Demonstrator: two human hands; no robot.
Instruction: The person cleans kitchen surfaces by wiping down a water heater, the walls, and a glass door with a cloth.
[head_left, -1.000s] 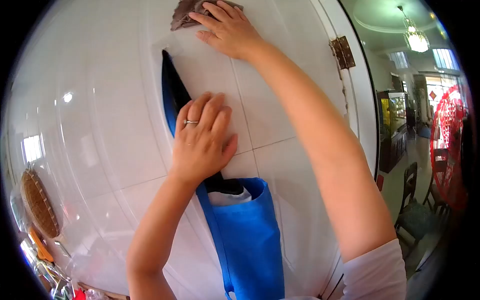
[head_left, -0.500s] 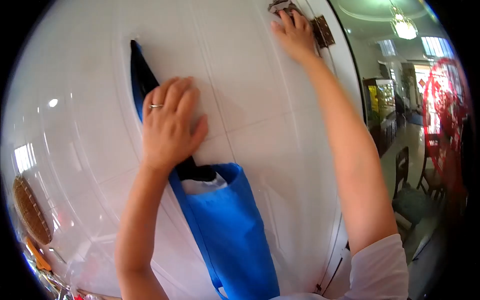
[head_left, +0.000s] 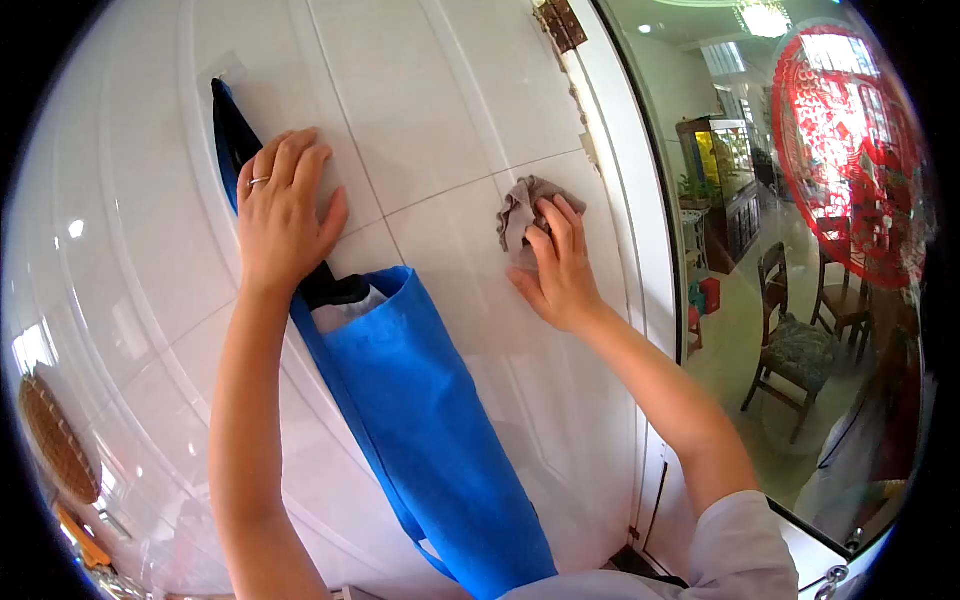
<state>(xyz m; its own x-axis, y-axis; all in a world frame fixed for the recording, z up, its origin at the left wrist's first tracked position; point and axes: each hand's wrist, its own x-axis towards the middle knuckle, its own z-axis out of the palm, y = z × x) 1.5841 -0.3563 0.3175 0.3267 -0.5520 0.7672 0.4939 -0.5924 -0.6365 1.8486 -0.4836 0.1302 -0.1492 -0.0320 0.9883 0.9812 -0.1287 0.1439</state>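
A blue bag point(head_left: 420, 400) hangs by its strap from a clear hook on the white tiled wall point(head_left: 440, 110). My left hand point(head_left: 285, 210), with a ring on one finger, lies over the strap above the bag's opening, fingers bent and thumb apart; whether it grips the strap is hidden. Something black and something whitish show in the bag's mouth. To the right, my right hand point(head_left: 562, 265) presses a crumpled grey-brown cloth point(head_left: 522, 212) against the tiles, its fingers curled over it.
A rusty hinge point(head_left: 560, 24) sits on the white frame point(head_left: 640, 200) at right. Through the glass appear a wooden chair point(head_left: 795, 350), a fish tank and a red round decoration point(head_left: 840, 150). A woven basket point(head_left: 58, 440) hangs at far left.
My right hand has moved down the wall with the cloth, from beside the hinge to the tiles below it. The view has shifted right; my left hand stays over the strap.
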